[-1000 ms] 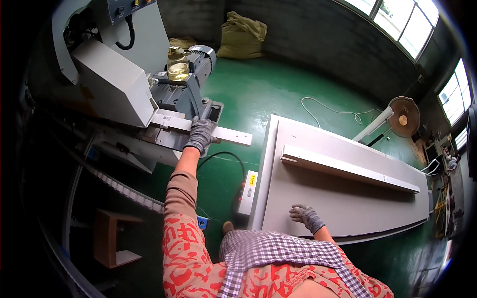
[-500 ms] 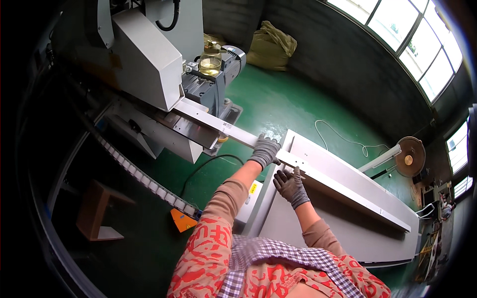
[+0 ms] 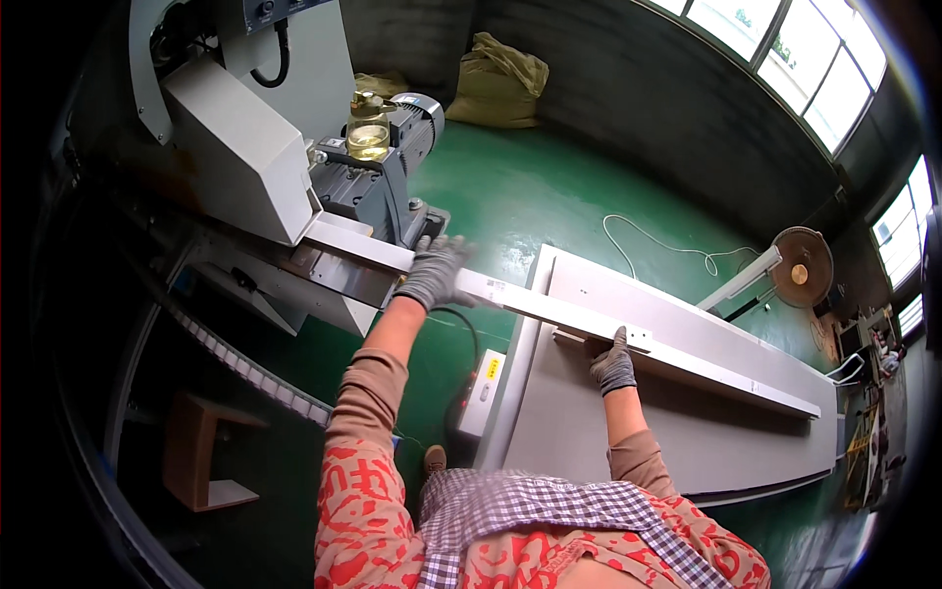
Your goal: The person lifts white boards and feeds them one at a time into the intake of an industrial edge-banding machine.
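A long white bar (image 3: 535, 304) runs from under the grey machine housing (image 3: 250, 147) at the left onto a grey-topped table (image 3: 589, 432). Near the machine, my gloved left hand (image 3: 432, 275) lies over this bar with its fingers bent across the far edge; motion blurs them a little. My gloved right hand (image 3: 614, 367) holds the bar close to its right end, thumb on top and the other fingers hidden beneath. Another white bar (image 3: 736, 381) rests on the table, continuing to the right from under that end.
A motor (image 3: 417, 123) and a glass oil jug (image 3: 369, 137) stand beside the machine. A white box with a yellow label (image 3: 483, 395) is by the table's left end. Farther off are a fan (image 3: 803, 267), a white cable (image 3: 677, 253) and a green sack (image 3: 498, 83).
The bar has slid right, out from the machine. My left hand has moved left along it. My right hand, open before, has moved right and closed on the bar's end.
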Demonstrator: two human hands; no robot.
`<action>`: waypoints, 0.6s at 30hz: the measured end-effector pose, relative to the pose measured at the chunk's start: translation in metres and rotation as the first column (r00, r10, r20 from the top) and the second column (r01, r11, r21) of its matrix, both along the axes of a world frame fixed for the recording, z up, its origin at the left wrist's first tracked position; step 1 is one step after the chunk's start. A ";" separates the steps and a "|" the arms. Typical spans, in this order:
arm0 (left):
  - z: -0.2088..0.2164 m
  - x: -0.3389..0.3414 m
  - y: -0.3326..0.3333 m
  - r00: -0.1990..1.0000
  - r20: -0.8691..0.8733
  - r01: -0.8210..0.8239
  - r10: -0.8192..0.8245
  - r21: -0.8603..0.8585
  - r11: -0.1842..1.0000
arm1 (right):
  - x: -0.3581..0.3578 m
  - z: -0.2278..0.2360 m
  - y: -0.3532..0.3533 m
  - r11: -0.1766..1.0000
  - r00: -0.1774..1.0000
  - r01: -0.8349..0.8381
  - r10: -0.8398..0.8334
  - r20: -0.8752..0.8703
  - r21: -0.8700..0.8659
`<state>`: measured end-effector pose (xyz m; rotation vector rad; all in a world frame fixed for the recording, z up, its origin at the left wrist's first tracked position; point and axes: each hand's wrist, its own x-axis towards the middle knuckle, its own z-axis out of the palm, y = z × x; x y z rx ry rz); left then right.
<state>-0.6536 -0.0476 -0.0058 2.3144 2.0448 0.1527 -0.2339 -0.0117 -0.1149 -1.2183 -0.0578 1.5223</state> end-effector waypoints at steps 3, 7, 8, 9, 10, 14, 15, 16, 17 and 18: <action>-0.011 -0.052 -0.001 0.991 -0.074 -0.115 0.108 -0.106 0.988 | 0.040 -0.007 0.011 0.991 0.995 0.089 -0.084 0.053 -0.099; -0.016 -0.085 -0.018 0.976 -0.108 -0.204 0.188 -0.157 0.966 | 0.081 -0.008 0.012 0.994 0.993 0.107 -0.107 0.053 0.001; -0.017 -0.086 -0.017 0.972 -0.119 -0.217 0.201 -0.151 0.964 | 0.097 -0.011 0.015 0.993 0.992 0.115 -0.115 0.054 0.006; -0.019 -0.086 -0.014 0.969 -0.131 -0.227 0.208 -0.146 0.963 | 0.111 -0.016 0.016 0.991 0.990 0.132 -0.133 0.052 0.023; -0.016 -0.082 -0.008 0.967 -0.149 -0.227 0.206 -0.140 0.964 | 0.125 -0.017 0.017 0.989 0.987 0.147 -0.148 0.069 0.021; -0.051 -0.085 0.019 0.993 -0.072 -0.088 0.089 0.011 0.996 | 0.174 -0.031 0.016 0.957 0.961 0.277 -0.274 -0.044 0.087; -0.071 -0.097 0.033 1.000 0.003 -0.025 0.024 0.108 0.994 | 0.211 -0.052 0.036 0.958 0.971 0.237 -0.235 -0.033 0.162; -0.070 -0.070 0.044 0.996 -0.083 0.031 -0.027 0.046 0.998 | 0.222 -0.057 0.031 0.942 0.946 0.315 -0.302 -0.114 0.115; -0.060 -0.040 0.050 0.993 -0.069 0.092 -0.090 0.016 0.996 | 0.240 -0.057 0.025 0.916 0.920 0.384 -0.369 -0.134 0.117; -0.060 -0.033 0.053 0.982 -0.134 0.131 -0.130 -0.003 0.991 | 0.242 -0.055 0.028 0.906 0.910 0.405 -0.387 -0.147 0.121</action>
